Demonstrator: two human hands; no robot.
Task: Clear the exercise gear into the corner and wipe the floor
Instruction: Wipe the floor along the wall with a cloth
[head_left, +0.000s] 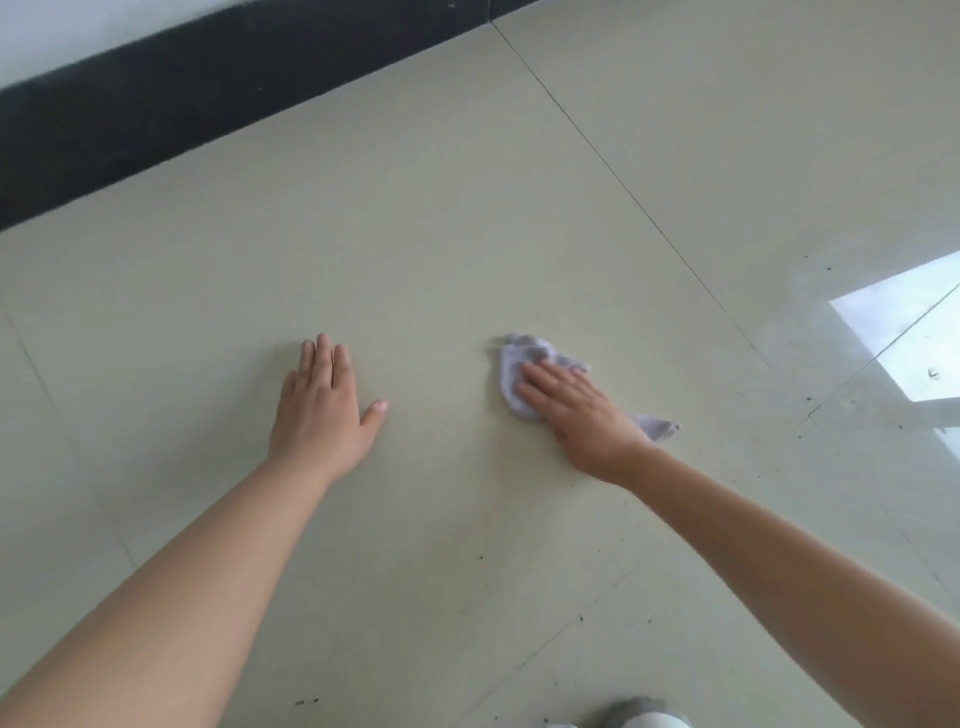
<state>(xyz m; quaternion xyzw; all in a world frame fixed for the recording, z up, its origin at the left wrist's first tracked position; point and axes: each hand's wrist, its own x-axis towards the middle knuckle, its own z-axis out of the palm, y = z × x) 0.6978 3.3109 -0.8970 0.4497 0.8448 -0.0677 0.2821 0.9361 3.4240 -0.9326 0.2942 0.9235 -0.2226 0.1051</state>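
Note:
A small pale lilac-grey cloth (519, 358) lies crumpled on the beige tiled floor (415, 234). My right hand (576, 410) presses flat on top of it, fingers extended toward the upper left, with a corner of the cloth sticking out behind the wrist. My left hand (322, 410) rests palm-down on the bare tile to the left of the cloth, fingers together and thumb out, holding nothing. No exercise gear is in view.
A black skirting board (182, 98) runs diagonally along the white wall at the upper left. A bright window reflection (914, 338) shines on the tiles at right. Dark specks of dirt (306, 701) dot the floor near me. A grey shoe tip (639, 714) shows at the bottom edge.

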